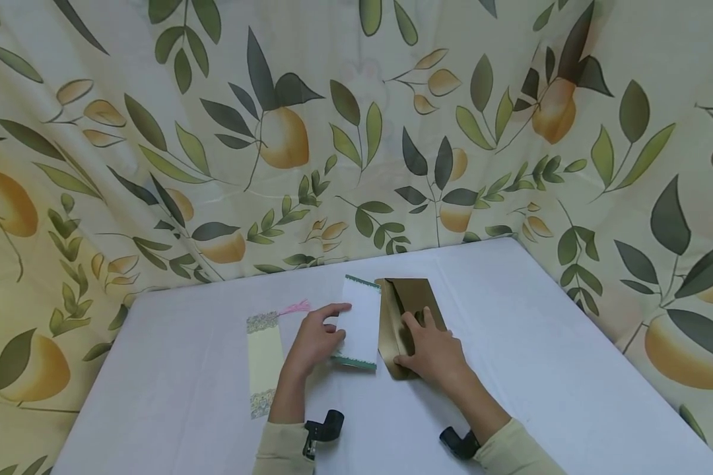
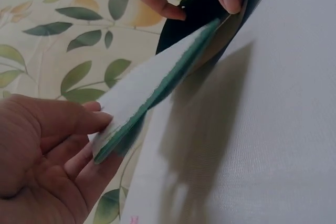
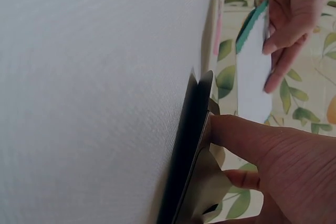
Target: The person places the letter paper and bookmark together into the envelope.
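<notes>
In the head view my left hand (image 1: 313,340) holds a white card (image 1: 362,323) with green scalloped strips along two edges. The left wrist view has the thumb on top of the card (image 2: 136,90) and fingers beneath, with the card lifted off the table. My right hand (image 1: 436,355) grips a gold envelope (image 1: 416,290), thumb at its near edge and fingers at its opening. In the right wrist view the envelope (image 3: 197,182) is tilted up from the cloth, its flap standing apart. The card's right side lies right beside the envelope's left edge.
A pale yellow bookmark (image 1: 265,363) with floral ends lies left of my left forearm, its pink tassel (image 1: 296,307) pointing back and right. A white cloth (image 1: 184,369) covers the table. Behind and at both sides hangs a fruit-and-leaf patterned curtain (image 1: 309,211).
</notes>
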Tool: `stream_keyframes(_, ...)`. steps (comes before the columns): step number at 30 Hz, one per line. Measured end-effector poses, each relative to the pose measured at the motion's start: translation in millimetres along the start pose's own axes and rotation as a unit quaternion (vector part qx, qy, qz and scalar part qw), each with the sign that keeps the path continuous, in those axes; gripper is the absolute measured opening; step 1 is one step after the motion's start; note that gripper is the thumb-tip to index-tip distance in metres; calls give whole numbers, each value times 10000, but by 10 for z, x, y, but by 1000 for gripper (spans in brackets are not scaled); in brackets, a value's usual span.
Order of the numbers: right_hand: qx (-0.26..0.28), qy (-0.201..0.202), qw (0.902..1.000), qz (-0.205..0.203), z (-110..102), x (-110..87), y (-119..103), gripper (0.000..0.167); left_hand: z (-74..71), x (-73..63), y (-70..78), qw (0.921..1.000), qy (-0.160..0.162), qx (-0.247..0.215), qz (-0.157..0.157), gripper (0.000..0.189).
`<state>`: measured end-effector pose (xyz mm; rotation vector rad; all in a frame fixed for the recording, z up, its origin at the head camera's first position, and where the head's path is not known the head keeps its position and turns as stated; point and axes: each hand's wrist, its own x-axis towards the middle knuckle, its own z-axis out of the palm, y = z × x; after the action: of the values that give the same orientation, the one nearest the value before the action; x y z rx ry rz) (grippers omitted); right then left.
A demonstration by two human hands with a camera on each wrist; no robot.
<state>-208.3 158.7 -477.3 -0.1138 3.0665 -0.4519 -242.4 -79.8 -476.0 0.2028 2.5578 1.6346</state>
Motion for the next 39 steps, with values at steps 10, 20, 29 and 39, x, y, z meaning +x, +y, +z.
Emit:
stream_keyframes(10, -44, 66, 9999, -91, 26, 50, -14, 78, -7, 19, -12, 9997, -12, -183, 128, 46)
stream_keyframes(20, -15, 35, 10000, -26, -2, 14, -50, 76, 112, 60, -47, 9994, 175, -223, 189, 40)
stream_keyframes(29, 63, 94, 9999, 25, -6, -18, -28, 58, 268, 54, 38, 9994, 339, -14, 69, 40)
stream_keyframes(39, 179, 76, 9998, 63, -20, -37, -39, 49, 331, 44, 107, 9988, 440, 182, -78, 39)
